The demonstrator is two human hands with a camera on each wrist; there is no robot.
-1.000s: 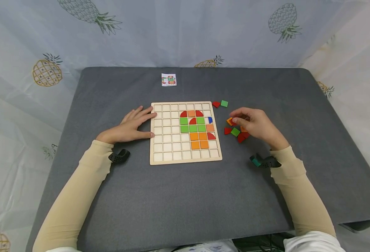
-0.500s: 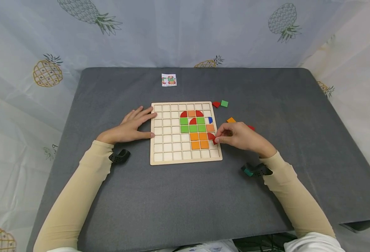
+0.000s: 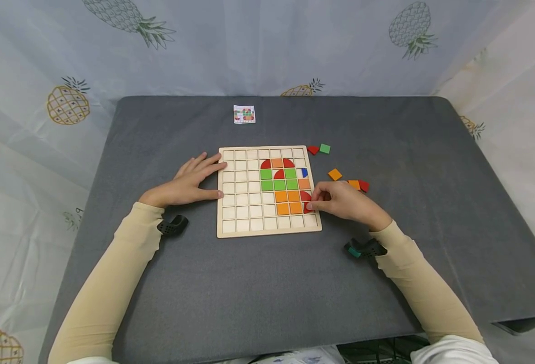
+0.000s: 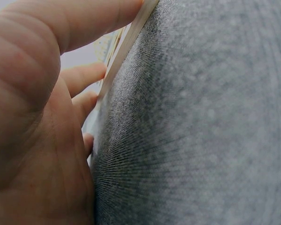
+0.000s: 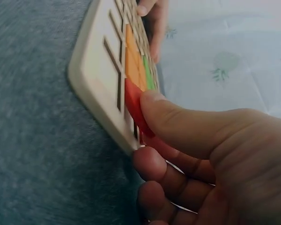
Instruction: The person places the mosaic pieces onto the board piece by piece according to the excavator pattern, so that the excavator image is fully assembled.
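A square wooden grid board (image 3: 242, 213) lies on the grey table, with red, orange, green and blue tiles in cells on its right side. My left hand (image 3: 183, 187) rests at the board's left edge, fingers spread and thumb touching the rim, as the left wrist view also shows. At the opposite edge my right hand (image 3: 342, 202) pinches a red tile (image 5: 135, 104) between thumb and fingers. That tile sits tilted over a cell in the rightmost column, just below a red quarter-circle tile (image 3: 305, 195). The fingertips partly hide it.
Loose orange (image 3: 335, 174) and red tiles (image 3: 363, 186) lie right of the board, some partly behind the right hand. Near the upper right corner are another red tile (image 3: 313, 150) and a green tile (image 3: 324, 148). A small printed pattern card (image 3: 244, 115) lies beyond the board.
My right hand has moved left from the loose tiles to the board's right side, bringing the red tile down over a cell. The left hand has stayed in place.
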